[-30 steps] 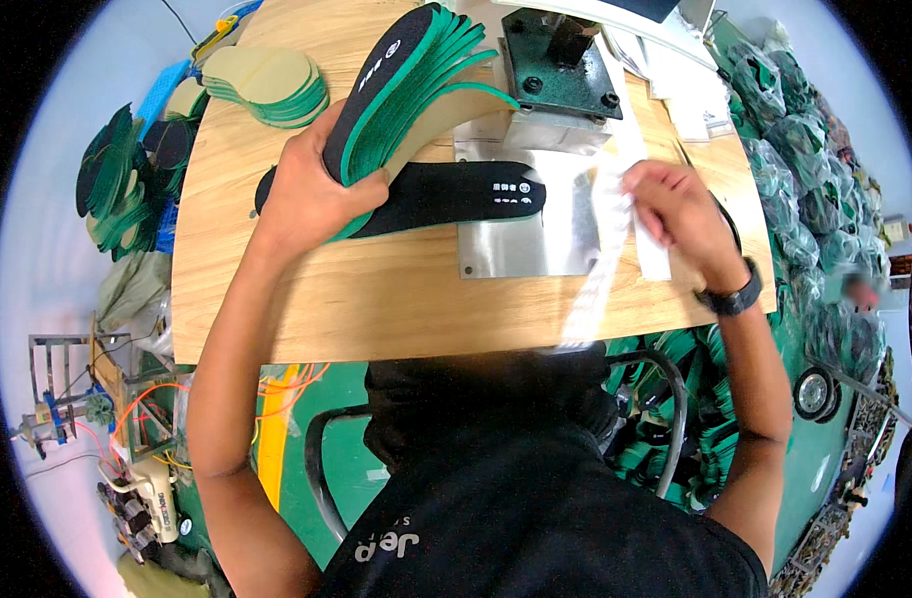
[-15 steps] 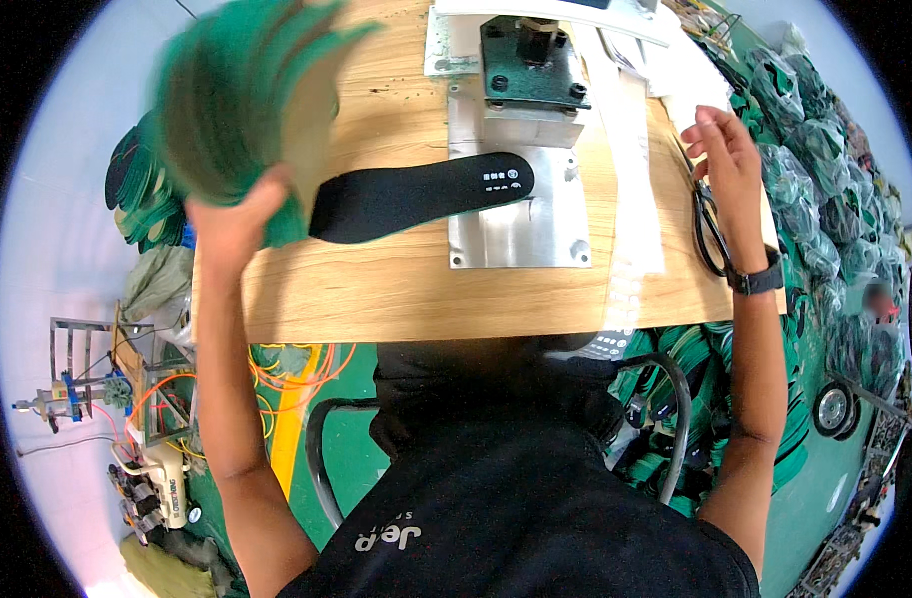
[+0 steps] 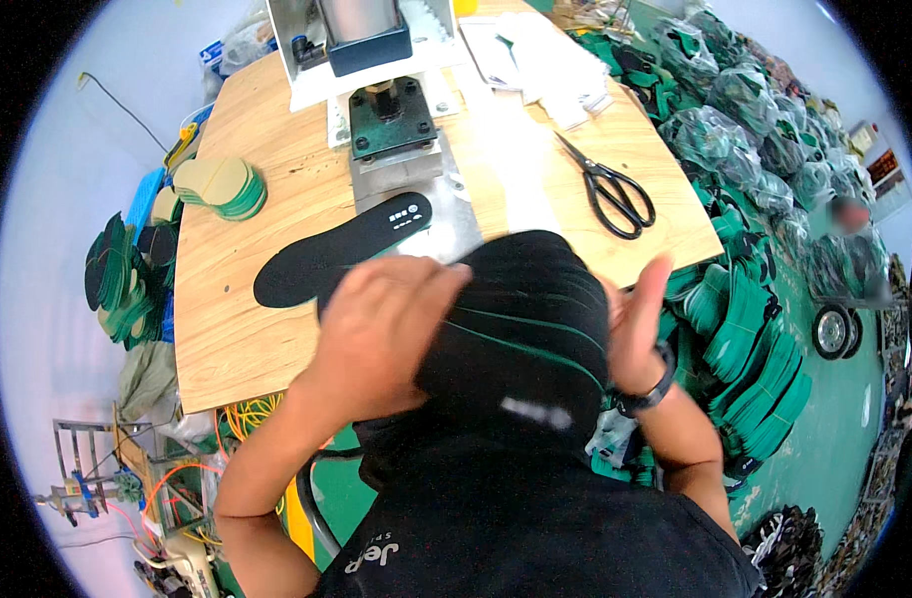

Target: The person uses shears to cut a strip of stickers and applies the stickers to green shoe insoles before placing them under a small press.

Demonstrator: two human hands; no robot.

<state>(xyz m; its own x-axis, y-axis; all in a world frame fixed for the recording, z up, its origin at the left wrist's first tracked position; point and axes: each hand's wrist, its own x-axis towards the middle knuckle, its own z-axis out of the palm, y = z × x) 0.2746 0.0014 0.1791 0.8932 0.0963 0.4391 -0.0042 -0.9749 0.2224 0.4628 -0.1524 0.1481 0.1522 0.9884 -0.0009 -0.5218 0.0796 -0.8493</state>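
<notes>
A thick stack of black insoles [image 3: 521,329] with thin green edges is between my hands at the table's front edge, above my lap. My left hand [image 3: 376,334] grips its left side, fingers bent over the edge. Against the right side rests my right hand [image 3: 635,329], thumb raised and its other fingers mostly hidden behind the stack. A single black insole [image 3: 326,251] with white print lies beyond my left hand, its upper end on the metal plate [image 3: 458,214] of a press [image 3: 391,120].
Black-handled scissors [image 3: 618,196] lie on the right of the wooden table [image 3: 276,130]. At left stands a beige-topped insole stack [image 3: 220,187]. White sheets [image 3: 545,70] are at the back. Green insole piles [image 3: 740,339] and bagged bundles [image 3: 735,130] fill the floor at right.
My left hand has come down and right from the upper left, where it held a fanned green insole stack. My right hand has moved in left. Both now hold a black-topped stack; the view has shifted.
</notes>
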